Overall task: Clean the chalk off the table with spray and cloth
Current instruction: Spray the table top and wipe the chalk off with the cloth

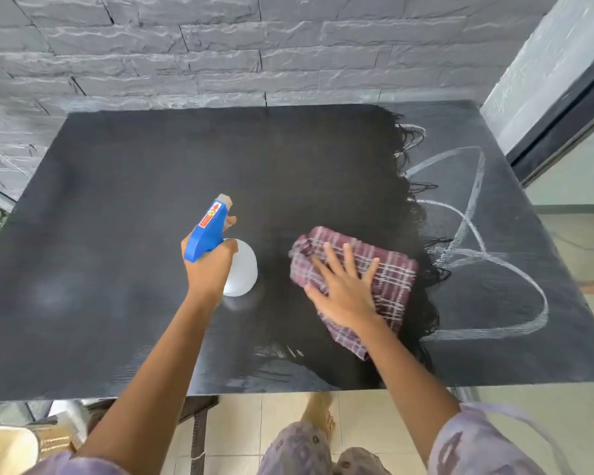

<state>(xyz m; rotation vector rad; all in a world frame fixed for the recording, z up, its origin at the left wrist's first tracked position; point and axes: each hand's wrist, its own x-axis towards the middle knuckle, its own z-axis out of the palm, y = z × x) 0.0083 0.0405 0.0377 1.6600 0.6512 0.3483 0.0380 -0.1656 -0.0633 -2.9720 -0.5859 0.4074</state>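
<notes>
Two hands on the black table (117, 200): presses the folded plaid cloth (391, 279) flat beneath the spread right hand (343, 289), fingers straight, just left of the chalk loops (474, 234); grips the spray bottle (242, 269) at its neck in the curled left hand (210, 265), left of the cloth, blue nozzle aimed toward the far wall.

Far in front of you stands a wall (186, 46) of rough grey stone bricks, laid in long rows with dark cracks between them. To your right you can see a thick black frame (563, 108) running up at a slant. Down low you have a floor (240, 423) of pale cream tiles, and at the bottom left a woven basket (54, 440) sits just beside a white thing (4, 450) that is too cut off to tell.
</notes>
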